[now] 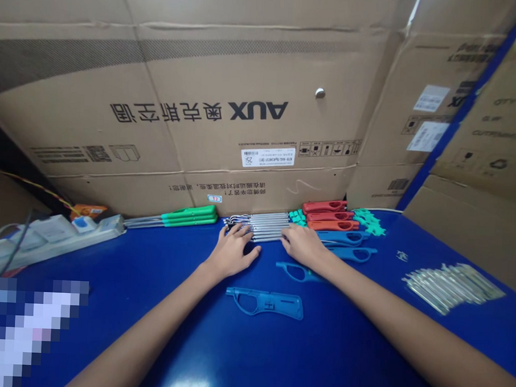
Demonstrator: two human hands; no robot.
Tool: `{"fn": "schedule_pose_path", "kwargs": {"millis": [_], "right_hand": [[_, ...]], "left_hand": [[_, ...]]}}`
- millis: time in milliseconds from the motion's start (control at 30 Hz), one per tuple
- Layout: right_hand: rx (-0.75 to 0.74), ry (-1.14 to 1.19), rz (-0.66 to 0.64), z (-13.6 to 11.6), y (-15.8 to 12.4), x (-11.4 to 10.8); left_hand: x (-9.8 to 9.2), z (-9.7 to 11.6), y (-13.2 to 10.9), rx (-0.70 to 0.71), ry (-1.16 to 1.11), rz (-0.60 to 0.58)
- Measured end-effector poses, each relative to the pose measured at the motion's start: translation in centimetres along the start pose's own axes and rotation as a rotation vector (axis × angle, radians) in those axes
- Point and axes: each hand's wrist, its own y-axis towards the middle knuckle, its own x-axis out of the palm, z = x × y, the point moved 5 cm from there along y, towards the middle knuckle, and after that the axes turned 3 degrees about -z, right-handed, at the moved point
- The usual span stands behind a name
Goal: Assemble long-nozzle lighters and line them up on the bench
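A row of slim metal tubes (269, 222) with dark and white left ends lies against the cardboard wall. My left hand (232, 252) rests over the left ends of these tubes, its thumb stretched apart and its fingers spread. At the right ends, my right hand (302, 244) has its fingers curled together; whatever is between them is hidden. In front of the hands lies a blue lighter shell half (270, 303), its inside facing up. Another blue lighter shell (295, 271) is partly covered by my right forearm.
Red lighter shells (324, 206), further blue shells (353, 254) and small green parts (370, 221) sit at back right. Green-handled lighters (191, 215) and a power strip (55, 236) stand left. A bundle of metal tubes (450, 287) lies far right. Cardboard (204, 60) walls the back.
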Motion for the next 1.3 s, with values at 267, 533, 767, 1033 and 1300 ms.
{"fn": "schedule_pose_path", "kwargs": {"millis": [267,533,767,1033,1300], "right_hand": [[0.009,0.01,0.0,0.1,0.2,0.0],[0.013,0.029,0.014,0.2,-0.1,-0.6],[0.102,0.07,0.081,3.3,-3.9,-3.1],[0.146,0.126,0.1,5.6,-5.3,-2.6],[0.106,0.096,0.053,4.3,-5.6,-2.0]], "left_hand": [[0.6,0.8,1.0,0.043,0.004,0.009],[1.3,1.9,2.3,0.07,0.077,-0.018],[2.4,2.6,3.4,0.078,0.122,-0.114],[2.0,2.1,3.4,0.052,0.182,-0.146],[2.1,2.6,3.9,0.007,0.177,-0.158]]}}
